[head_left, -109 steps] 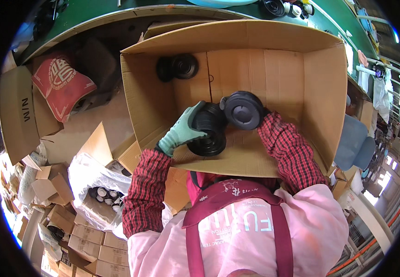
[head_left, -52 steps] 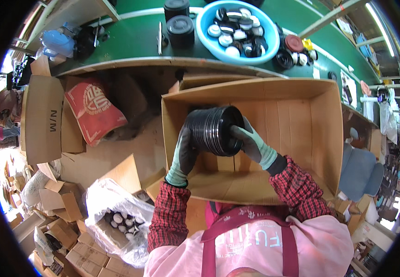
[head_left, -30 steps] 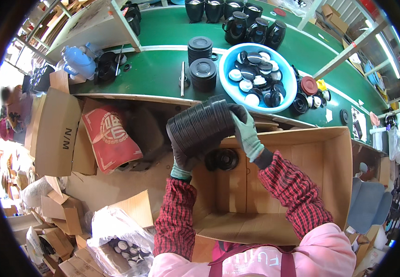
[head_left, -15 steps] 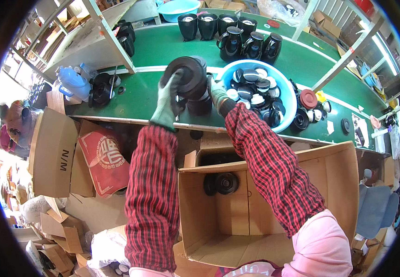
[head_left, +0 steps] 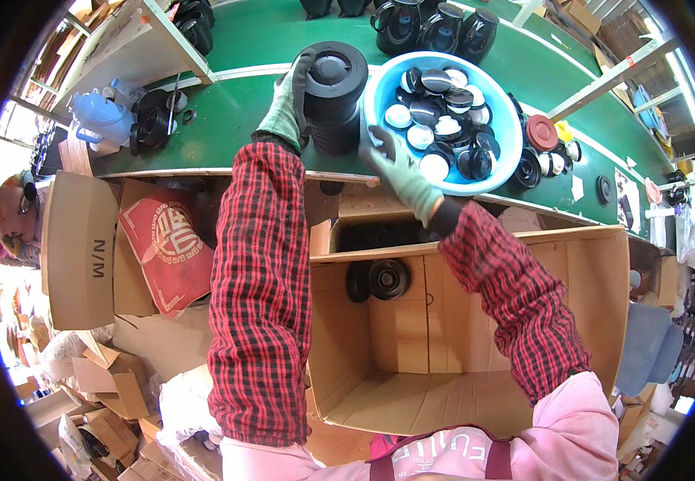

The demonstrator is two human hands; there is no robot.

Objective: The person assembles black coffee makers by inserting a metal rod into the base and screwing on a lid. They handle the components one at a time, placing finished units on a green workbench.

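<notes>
My left hand (head_left: 287,103), in a green and dark grey glove, is closed on the side of a black round lid-like part (head_left: 339,68). That part sits on top of a stack of black ribbed parts (head_left: 336,128) on the green bench. My right hand (head_left: 403,170), gloved alike and slightly blurred, is off the stack, its fingers apart and nothing seen in them. It hovers by the near left rim of a light blue basin (head_left: 506,164), which holds many black and white round caps.
Black jugs (head_left: 441,32) stand behind the basin on the green bench (head_left: 231,116). A cardboard box (head_left: 395,401) with black round parts (head_left: 387,279) inside gapes below my right arm. Farther left are a blue jug (head_left: 95,112) and a red bag (head_left: 167,248). A red lid (head_left: 541,132) lies right of the basin.
My right hand has let go of the stack and moved down and right toward the basin's near rim. The black top part, tilted before, now lies level on the stack. The view has tipped down.
</notes>
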